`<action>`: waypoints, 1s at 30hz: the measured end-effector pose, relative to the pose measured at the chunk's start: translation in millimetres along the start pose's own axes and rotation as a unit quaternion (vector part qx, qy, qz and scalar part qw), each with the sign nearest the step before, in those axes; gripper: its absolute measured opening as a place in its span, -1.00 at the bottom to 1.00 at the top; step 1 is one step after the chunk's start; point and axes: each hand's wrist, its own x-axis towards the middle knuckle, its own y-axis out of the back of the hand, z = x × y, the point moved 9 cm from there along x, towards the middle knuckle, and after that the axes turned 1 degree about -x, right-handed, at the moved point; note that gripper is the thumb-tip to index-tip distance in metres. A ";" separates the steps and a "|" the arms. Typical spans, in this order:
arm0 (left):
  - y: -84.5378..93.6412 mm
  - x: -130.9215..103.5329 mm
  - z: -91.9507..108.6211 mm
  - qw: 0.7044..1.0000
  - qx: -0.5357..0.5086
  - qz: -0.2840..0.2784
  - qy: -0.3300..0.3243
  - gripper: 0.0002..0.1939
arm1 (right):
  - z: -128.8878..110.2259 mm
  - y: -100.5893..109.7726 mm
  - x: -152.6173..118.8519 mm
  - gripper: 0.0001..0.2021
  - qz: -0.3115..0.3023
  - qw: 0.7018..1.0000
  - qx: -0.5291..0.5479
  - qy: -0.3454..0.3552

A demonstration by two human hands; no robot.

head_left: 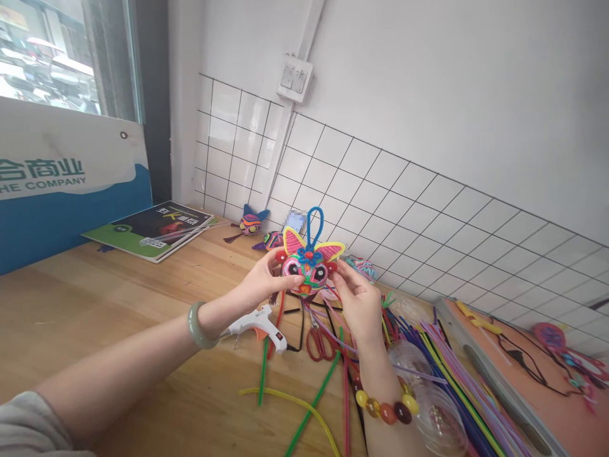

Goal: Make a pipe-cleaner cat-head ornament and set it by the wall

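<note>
A colourful pipe-cleaner animal head (pixel 307 270) is held up above the table, upright, facing the camera. It has pink ears edged in yellow, black eyes and a blue flower with a blue loop on top. My left hand (pixel 266 276) pinches its left side, the thumb lying across the front. At the right side, the fingers of my right hand (pixel 356 297) are closed on its edge. Below it, a white glue gun (pixel 261 327) and red-handled scissors (pixel 320 341) lie on the wooden table (pixel 143 311).
Green (pixel 314 406) and yellow pipe cleaners (pixel 297 398) lie in front. Bundled pipe cleaners (pixel 457 381) and clear plastic domes (pixel 435 406) are at the right. Another animal head (pixel 251 220) and magazines (pixel 157 230) sit farther back, near a wire grid (pixel 352 171).
</note>
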 end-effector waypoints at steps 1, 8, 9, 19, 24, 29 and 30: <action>0.3 0.2 0.2 1.000 0.000 0.002 -0.003 -0.41 | 0.0 0.3 -0.1 -0.62 0.002 1.000 -0.005 0.005; 0.5 1.4 -1.9 1.000 0.001 0.002 -0.002 -0.39 | -2.4 0.9 -2.6 -0.69 0.013 0.998 -0.040 0.045; 0.7 1.5 -2.1 1.000 0.003 0.004 -0.001 -0.40 | -4.1 1.1 -3.4 -0.70 0.015 0.997 -0.049 0.051; 0.1 0.5 -3.0 1.000 -0.006 0.003 -0.005 -0.42 | -28.1 1.1 -10.1 -0.75 0.041 0.982 -0.134 0.125; -0.8 1.4 -2.6 1.000 -0.023 0.001 -0.006 -0.41 | -25.7 1.5 -9.6 -0.75 0.052 0.985 -0.119 0.115; -1.1 1.2 -0.1 1.000 -0.013 0.007 -0.007 -0.41 | -20.6 4.3 -8.1 -0.73 0.052 0.990 -0.096 0.089; -0.9 1.2 0.4 1.000 -0.012 0.008 -0.008 -0.40 | -20.4 5.1 -7.8 -0.73 0.052 0.990 -0.100 0.086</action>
